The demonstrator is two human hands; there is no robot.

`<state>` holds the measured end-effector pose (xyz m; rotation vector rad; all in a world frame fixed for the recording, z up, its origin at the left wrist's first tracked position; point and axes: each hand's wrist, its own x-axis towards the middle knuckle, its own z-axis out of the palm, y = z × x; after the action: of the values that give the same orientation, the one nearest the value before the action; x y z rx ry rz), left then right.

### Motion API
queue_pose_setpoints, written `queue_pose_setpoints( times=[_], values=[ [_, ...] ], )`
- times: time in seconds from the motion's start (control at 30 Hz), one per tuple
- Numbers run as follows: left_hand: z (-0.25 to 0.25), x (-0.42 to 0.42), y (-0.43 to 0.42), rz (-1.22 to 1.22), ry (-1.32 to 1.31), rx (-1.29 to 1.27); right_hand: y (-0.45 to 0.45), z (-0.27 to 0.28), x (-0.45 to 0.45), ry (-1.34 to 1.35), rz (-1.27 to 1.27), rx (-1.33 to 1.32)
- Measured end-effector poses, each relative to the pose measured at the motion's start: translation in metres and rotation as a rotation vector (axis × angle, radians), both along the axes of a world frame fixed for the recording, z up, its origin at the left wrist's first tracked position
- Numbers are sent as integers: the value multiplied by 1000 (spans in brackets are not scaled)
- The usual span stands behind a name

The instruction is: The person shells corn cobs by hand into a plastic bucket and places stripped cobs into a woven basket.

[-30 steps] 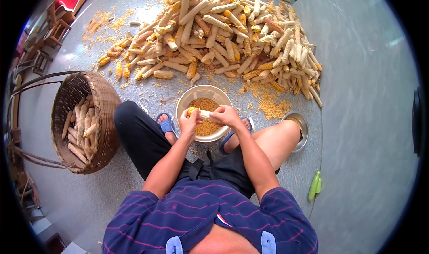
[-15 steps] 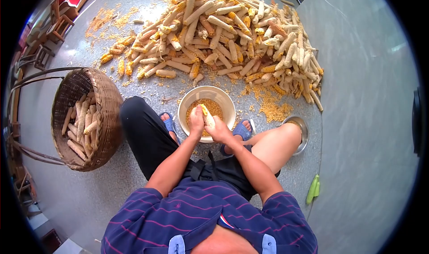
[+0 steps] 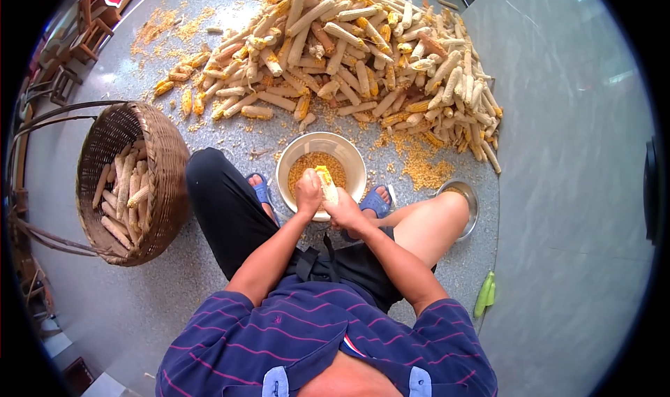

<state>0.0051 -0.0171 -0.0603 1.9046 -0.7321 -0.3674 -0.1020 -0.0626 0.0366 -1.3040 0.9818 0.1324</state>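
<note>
Over a cream-coloured tub (image 3: 282,166), my right hand (image 3: 343,210) grips the lower end of a corncob (image 3: 327,187). The cob is mostly pale and bare, with yellow kernels left at its upper tip. My left hand (image 3: 308,191) is closed against the cob's left side, its fingers curled and partly hidden. Loose yellow corn kernels (image 3: 317,161) lie in the tub beneath both hands.
A large heap of corncobs (image 3: 363,55) spreads across the floor ahead, with scattered kernels (image 3: 424,166) around it. On the left stands a wicker basket (image 3: 167,187) holding bare cobs. A metal bowl (image 3: 472,219) sits by my right knee, and a green object (image 3: 484,294) lies further right.
The cob has tilted more upright, showing more of its yellow tip. My left hand has shifted slightly down along it. The whole view has shifted a little.
</note>
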Motion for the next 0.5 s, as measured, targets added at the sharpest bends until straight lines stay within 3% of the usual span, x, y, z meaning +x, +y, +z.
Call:
queue_pose_setpoints(
  times=[0.07,0.13,0.23,0.27,0.33,0.5],
  values=[
    [-4,2,-1,-6,-18,-20,4,-16,-2,22,-4,-42],
    [-10,4,-1,35,321,-81,9,-51,-6,-1,18,-732],
    [-1,11,-2,34,550,-38,9,-33,-11,175,221,-936],
    [2,10,-2,33,550,-36,10,-30,-11,176,221,-935],
    [3,8,-4,3,254,124,12,-28,-11,192,298,-1039],
    [2,3,1,12,233,36,12,-27,-13,202,337,-918]
  ],
)
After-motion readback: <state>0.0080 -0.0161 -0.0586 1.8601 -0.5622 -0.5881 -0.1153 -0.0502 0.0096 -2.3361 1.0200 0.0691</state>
